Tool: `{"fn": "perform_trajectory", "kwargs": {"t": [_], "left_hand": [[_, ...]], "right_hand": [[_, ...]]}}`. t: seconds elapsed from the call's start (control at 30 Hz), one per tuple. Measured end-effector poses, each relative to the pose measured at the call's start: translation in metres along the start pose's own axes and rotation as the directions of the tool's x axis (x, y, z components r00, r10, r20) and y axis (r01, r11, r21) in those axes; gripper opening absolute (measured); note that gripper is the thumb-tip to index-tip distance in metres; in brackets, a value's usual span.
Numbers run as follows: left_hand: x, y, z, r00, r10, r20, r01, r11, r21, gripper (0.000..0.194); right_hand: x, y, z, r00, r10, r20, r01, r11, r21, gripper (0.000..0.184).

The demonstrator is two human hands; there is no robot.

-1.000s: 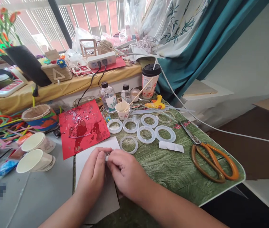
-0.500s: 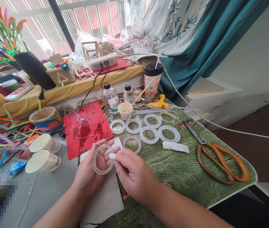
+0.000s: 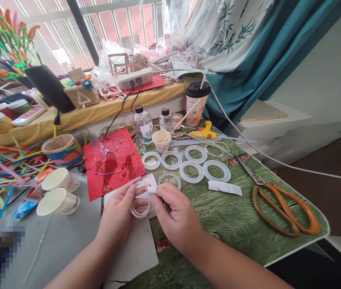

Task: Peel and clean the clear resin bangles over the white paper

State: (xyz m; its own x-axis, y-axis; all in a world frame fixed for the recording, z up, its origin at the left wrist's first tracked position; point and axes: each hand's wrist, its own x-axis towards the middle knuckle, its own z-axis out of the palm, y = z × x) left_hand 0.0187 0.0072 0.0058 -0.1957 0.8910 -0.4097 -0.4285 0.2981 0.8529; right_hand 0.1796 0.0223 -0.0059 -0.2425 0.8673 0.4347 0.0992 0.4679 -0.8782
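Note:
A clear round bangle [image 3: 141, 215] is held by my left hand [image 3: 116, 212], thumb on its near side and fingers behind it. My right hand [image 3: 175, 212] pinches a small white strip, maybe folded sandpaper [image 3: 151, 190], against the bangle's upper right rim. Just beyond my hands lie several translucent ring molds [image 3: 191, 171] on the green wood-grain mat. A flat white strip [image 3: 225, 188] rests to the right of them. Under my left hand is a sheet of white paper [image 3: 137, 257].
Large orange-handled scissors [image 3: 275, 200] lie at right. Behind the molds stand a paper cup [image 3: 161, 141] with a stick, a bottle [image 3: 143, 125], a lidded drink cup [image 3: 197, 102] and a yellow glue gun [image 3: 205, 131]. A wet red sheet [image 3: 113, 160] and two tipped cups [image 3: 57, 200] are at left.
My left hand has turned the bangle more edge-on, its thumb now over the rim. The white strip has shifted from the bangle's right side up to its upper right rim.

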Motion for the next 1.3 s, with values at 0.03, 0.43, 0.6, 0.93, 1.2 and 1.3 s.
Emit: {"fn": "perform_trajectory", "kwargs": {"t": [0.03, 0.43, 0.6, 0.93, 1.2, 1.3], "left_hand": [[-0.001, -0.001, -0.001, 0.999, -0.004, 0.043, 0.003, 1.000, 0.016, 0.050], [-0.004, -0.009, -0.006, 0.955, -0.065, 0.290, 0.086, 0.995, -0.059, 0.045], [-0.001, -0.008, -0.007, 0.962, -0.059, 0.266, 0.064, 0.998, -0.012, 0.040], [-0.008, -0.003, -0.009, 0.938, -0.082, 0.336, 0.114, 0.991, -0.075, 0.050], [-0.006, -0.004, -0.005, 0.975, -0.010, 0.222, 0.011, 1.000, -0.001, 0.037], [-0.003, -0.005, -0.006, 0.992, 0.030, 0.127, -0.040, 0.996, 0.081, 0.033]], "right_hand": [[0.001, 0.000, -0.001, 1.000, 0.003, -0.020, -0.003, 1.000, 0.002, 0.024], [0.009, -0.001, -0.010, 0.993, -0.019, -0.120, 0.012, 0.998, -0.056, 0.023], [0.009, -0.002, -0.009, 0.994, 0.011, -0.110, -0.016, 0.999, -0.049, 0.025], [0.012, 0.003, -0.009, 0.984, 0.091, -0.150, -0.104, 0.991, -0.081, 0.024], [0.013, 0.003, -0.012, 0.975, 0.074, -0.208, -0.097, 0.990, -0.100, 0.020], [0.012, 0.001, -0.012, 0.976, 0.061, -0.208, -0.082, 0.992, -0.093, 0.020]]}}
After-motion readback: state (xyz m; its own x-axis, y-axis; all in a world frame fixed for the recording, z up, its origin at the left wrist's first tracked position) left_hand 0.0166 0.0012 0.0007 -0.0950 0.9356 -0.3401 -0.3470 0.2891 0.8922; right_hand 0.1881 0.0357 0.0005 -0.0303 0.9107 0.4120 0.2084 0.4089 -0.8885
